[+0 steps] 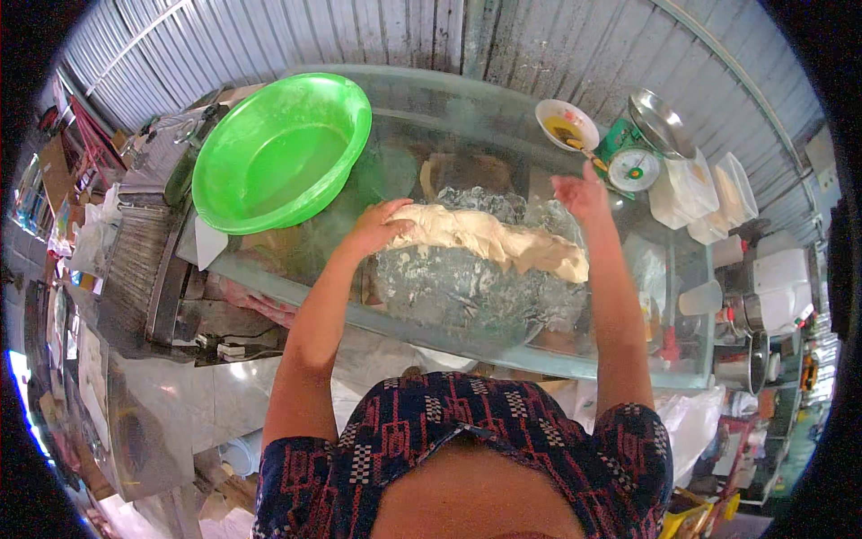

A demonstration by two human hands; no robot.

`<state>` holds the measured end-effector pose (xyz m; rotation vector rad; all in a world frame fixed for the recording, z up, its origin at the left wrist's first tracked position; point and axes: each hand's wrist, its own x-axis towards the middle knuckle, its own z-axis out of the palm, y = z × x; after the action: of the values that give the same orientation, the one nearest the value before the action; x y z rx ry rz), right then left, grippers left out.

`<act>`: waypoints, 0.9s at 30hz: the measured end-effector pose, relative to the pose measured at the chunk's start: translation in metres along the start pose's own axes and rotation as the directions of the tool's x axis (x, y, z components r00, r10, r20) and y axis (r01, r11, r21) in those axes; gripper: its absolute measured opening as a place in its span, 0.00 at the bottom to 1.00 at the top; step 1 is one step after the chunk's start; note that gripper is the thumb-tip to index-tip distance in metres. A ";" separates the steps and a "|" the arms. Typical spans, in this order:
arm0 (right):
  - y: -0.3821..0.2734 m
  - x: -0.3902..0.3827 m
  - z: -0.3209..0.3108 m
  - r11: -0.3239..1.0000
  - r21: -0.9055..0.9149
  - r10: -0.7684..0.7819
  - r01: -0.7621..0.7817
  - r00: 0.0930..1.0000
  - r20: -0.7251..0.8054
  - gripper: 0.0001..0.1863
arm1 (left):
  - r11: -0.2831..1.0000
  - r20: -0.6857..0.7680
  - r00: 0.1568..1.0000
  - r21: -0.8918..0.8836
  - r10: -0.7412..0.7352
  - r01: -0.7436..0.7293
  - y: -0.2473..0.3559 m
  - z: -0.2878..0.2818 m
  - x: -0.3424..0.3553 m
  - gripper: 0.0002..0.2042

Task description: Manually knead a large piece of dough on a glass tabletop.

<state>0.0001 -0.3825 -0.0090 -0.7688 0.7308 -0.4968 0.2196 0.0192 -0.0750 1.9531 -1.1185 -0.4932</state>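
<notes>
A long, lumpy roll of pale dough (485, 235) lies across the floury surface of a glass table (422, 337). My left hand (373, 229) is closed round the dough's left end. Above and right of the roll, my right hand (579, 196) is raised with fingers apart, just below a yellow-handled utensil (585, 154); whether a fingertip touches it I cannot tell. That utensil leans at a white bowl (552, 115) with yellow liquid in it.
A large green basin (224, 193) stands at the back left. At the right are a green scale (633, 169) with a steel pan (660, 121), clear plastic containers (678, 193) and a white appliance (777, 287). A corrugated metal wall (404, 36) runs behind the table.
</notes>
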 end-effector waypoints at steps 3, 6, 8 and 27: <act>0.049 -0.078 0.076 0.703 -0.686 -0.168 0.188 0.981 0.097 0.28 | 0.996 -0.007 0.997 0.045 -0.081 0.082 0.006 -0.004 -0.016 0.27; 0.100 -0.103 0.103 -0.176 -0.715 -0.258 0.676 0.670 0.697 0.36 | 0.991 -0.064 0.996 0.117 -0.062 0.069 0.015 0.007 -0.016 0.26; 0.121 -0.121 0.124 -0.435 -0.588 -0.182 0.682 0.573 0.799 0.39 | 0.886 -0.212 0.971 0.424 -0.107 0.190 0.049 0.018 -0.029 0.26; 0.157 -0.183 0.110 -0.356 -0.314 -0.009 0.880 0.333 0.943 0.43 | 0.806 -0.402 0.846 0.589 0.351 -0.055 0.087 0.061 -0.117 0.30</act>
<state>-0.0156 -0.1182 -0.0006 -2.7919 -0.3628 -0.4555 0.0710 0.0667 -0.0483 2.2183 -1.1930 0.5149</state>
